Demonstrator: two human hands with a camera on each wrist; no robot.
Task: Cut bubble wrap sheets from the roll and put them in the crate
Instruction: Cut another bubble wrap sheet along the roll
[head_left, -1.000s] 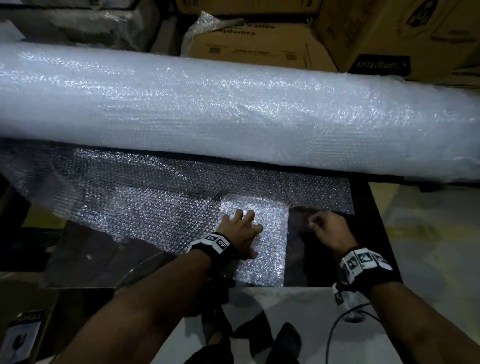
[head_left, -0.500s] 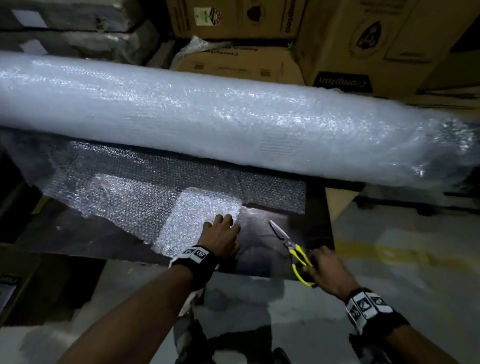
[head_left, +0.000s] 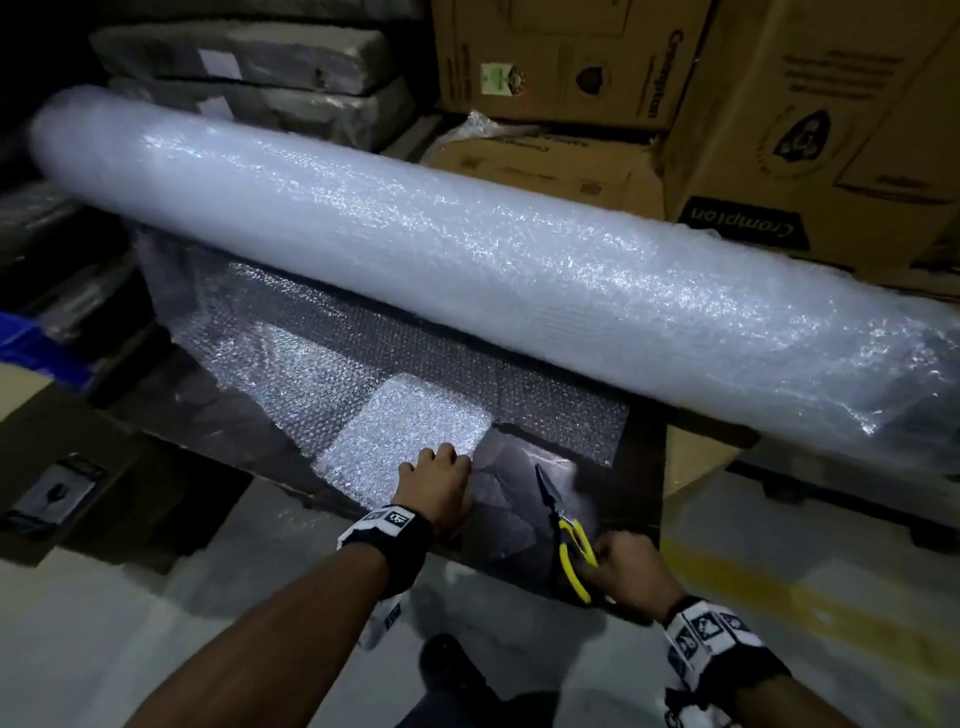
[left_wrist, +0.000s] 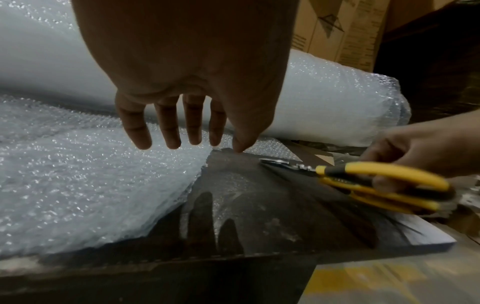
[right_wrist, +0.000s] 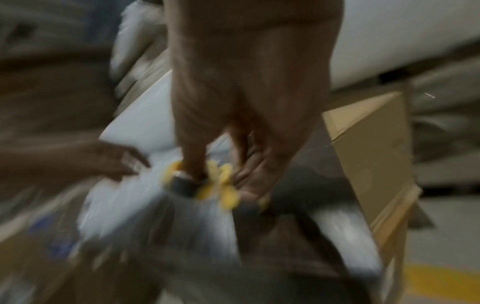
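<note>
A large roll of bubble wrap (head_left: 467, 270) lies across the far side of a dark desk (head_left: 639, 499), with a length of its sheet (head_left: 322, 374) pulled out flat toward the person. Near the front edge of the desk, a brighter, doubled-looking piece of bubble wrap (head_left: 410, 431) lies on top of that sheet. The left hand (head_left: 439, 480) rests on the near right corner of this piece, its fingers (left_wrist: 166, 125) straight and slightly spread, pointing down at the wrap; whether the tips press on it or hover just above cannot be told from the left wrist view. To the right, the right hand (head_left: 626, 569) grips the yellow handles of a pair of scissors (head_left: 569, 535), its fingers curled through and around the loops. The scissors lie low over the bare part of the desk, their blades close together and pointing away from the person toward the cut edge of the sheet, just beside the left hand but not touching it. The right wrist view is badly blurred and shows only the fingers around the yellow handles. Behind the roll stand stacked cardboard boxes (head_left: 810, 124) and some grey wrapped bundles (head_left: 249, 67). A blue object (head_left: 36, 343) shows at the far left edge; what it is cannot be told.
</note>
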